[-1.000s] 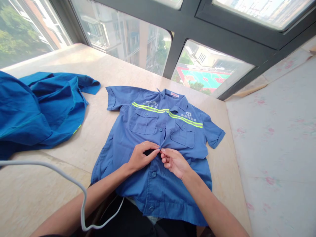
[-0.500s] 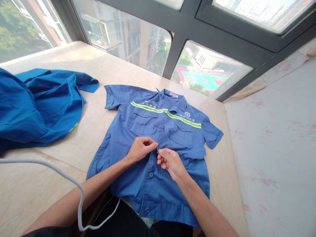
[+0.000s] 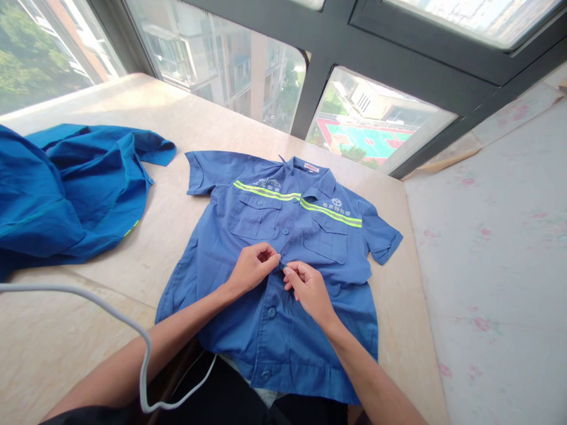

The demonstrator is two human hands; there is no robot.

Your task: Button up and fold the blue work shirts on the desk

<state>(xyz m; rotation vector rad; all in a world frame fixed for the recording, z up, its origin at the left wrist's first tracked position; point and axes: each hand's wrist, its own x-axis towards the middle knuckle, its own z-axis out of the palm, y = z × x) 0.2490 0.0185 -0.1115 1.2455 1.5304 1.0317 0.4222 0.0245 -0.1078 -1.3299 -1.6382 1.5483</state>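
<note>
A blue short-sleeved work shirt (image 3: 230,271) lies face up, collar away from me, with a yellow-green reflective stripe across the chest. At the middle of its front, my left hand (image 3: 253,268) pinches the placket edge between thumb and finger. Just right of it, my right hand (image 3: 310,289) pinches the cloth at a small blue button (image 3: 282,266), partly covered by the fingertips. Another button (image 3: 285,231) shows above the hands, and a lower button (image 3: 271,312) and a bottom button (image 3: 266,375) sit below them on the placket.
A second, brighter blue garment (image 3: 88,195) lies crumpled at the left on the pale stone-look ledge (image 3: 115,295). A white cable (image 3: 110,313) loops across the lower left over my forearm. Grey-framed windows (image 3: 328,35) stand behind, and a floral-papered wall (image 3: 487,265) bounds the right.
My hands have shifted slightly at the same button, the right fingertips a little right, so a bit more of the button shows. The shirt has stayed in place.
</note>
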